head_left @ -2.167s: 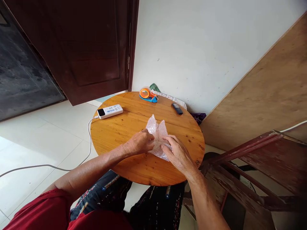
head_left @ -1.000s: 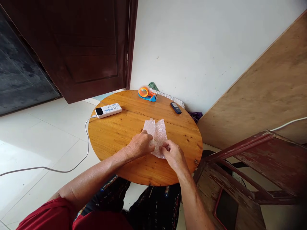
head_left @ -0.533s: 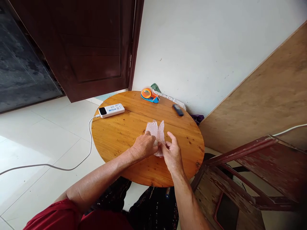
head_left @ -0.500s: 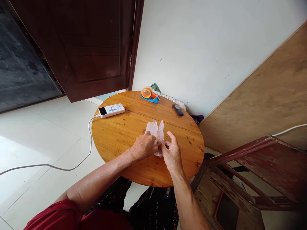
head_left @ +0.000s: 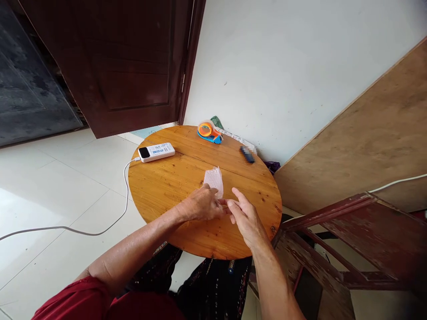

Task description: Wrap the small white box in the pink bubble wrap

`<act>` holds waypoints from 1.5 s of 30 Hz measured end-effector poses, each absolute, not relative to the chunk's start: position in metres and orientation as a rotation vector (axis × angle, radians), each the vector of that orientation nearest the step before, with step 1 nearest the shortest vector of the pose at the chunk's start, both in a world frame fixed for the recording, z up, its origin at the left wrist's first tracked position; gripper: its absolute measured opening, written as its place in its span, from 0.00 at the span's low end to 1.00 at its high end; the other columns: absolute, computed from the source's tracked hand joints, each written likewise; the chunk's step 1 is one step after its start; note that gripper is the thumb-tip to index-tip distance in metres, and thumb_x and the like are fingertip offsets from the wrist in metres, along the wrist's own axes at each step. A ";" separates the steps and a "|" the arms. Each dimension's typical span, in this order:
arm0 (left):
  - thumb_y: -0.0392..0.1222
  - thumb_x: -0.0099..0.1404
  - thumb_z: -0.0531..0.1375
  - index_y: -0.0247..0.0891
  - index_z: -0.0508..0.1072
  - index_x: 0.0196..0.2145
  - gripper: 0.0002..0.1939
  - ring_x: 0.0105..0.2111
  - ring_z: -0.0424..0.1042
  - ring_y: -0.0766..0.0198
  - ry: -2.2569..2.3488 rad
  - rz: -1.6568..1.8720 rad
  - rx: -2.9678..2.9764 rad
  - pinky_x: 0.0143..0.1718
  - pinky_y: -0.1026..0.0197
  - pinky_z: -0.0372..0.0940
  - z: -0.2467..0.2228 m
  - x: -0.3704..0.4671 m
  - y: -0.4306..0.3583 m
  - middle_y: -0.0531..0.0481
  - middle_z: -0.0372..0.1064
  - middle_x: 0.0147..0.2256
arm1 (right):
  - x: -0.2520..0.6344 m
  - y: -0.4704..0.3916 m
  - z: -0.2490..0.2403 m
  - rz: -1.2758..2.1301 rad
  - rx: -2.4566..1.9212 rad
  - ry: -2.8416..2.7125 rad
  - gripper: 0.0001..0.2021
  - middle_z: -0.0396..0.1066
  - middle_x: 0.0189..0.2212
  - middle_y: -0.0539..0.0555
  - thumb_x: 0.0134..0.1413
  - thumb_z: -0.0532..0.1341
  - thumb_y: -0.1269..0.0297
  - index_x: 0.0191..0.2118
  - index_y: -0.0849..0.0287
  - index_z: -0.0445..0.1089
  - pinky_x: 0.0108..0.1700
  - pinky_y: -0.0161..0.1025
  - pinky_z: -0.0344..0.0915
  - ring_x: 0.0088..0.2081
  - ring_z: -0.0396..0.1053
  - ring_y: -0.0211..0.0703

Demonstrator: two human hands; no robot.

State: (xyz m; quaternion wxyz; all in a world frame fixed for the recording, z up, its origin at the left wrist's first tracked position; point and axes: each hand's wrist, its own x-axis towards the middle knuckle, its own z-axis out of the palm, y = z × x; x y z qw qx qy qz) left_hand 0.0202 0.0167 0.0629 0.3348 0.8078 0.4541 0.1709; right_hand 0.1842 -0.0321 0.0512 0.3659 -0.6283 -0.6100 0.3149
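A piece of clear bubble wrap [head_left: 214, 178] stands up from the fingers of my left hand [head_left: 202, 203], over the middle of the round table. Those fingers are closed around its lower part, which they hide. Just to the right, my right hand [head_left: 246, 216] has its index finger and thumb apart. Its fingertips meet or nearly meet the left fingertips, and I see no wrap between them.
On the wooden table [head_left: 167, 186] lie a white power bank [head_left: 156, 152] with a cable, an orange-and-blue tape dispenser [head_left: 209, 131] and a blurred dark object [head_left: 247, 154]. A wooden chair [head_left: 333, 249] stands at right, by the wall.
The bubble wrap, earlier gripped by both hands with two flaps up, is now folded narrower in my left hand. My right hand has moved slightly right, off the wrap, and its fingers have loosened.
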 end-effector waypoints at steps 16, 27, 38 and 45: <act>0.44 0.59 0.59 0.37 0.66 0.58 0.28 0.42 0.73 0.55 1.335 0.615 1.984 0.45 0.55 0.68 0.044 0.028 0.012 0.44 0.70 0.45 | 0.186 -0.032 0.064 1.130 -1.502 -1.693 0.34 0.73 0.53 0.63 0.61 0.49 0.60 0.70 0.61 0.40 0.31 0.42 0.71 0.18 0.69 0.34; 0.41 0.58 0.59 0.38 0.64 0.59 0.30 0.42 0.74 0.53 1.365 0.587 2.036 0.45 0.53 0.69 0.043 0.030 0.012 0.44 0.71 0.46 | 0.190 -0.024 0.059 1.198 -1.424 -1.681 0.31 0.73 0.53 0.60 0.62 0.50 0.62 0.69 0.56 0.44 0.28 0.42 0.69 0.17 0.68 0.34; 0.37 0.58 0.58 0.40 0.61 0.60 0.31 0.44 0.74 0.54 1.423 0.554 2.045 0.48 0.53 0.69 0.043 0.033 0.008 0.43 0.66 0.49 | 0.209 -0.006 0.068 0.837 -1.409 -1.685 0.21 0.75 0.43 0.57 0.61 0.53 0.64 0.59 0.58 0.62 0.29 0.39 0.68 0.23 0.71 0.37; 0.37 0.57 0.58 0.39 0.55 0.63 0.36 0.47 0.73 0.48 1.399 0.530 2.073 0.48 0.47 0.69 0.042 0.032 0.009 0.38 0.61 0.56 | 0.202 0.056 0.065 0.143 -1.350 -2.371 0.23 0.57 0.65 0.56 0.51 0.54 0.80 0.47 0.52 0.76 0.60 0.53 0.61 0.60 0.62 0.54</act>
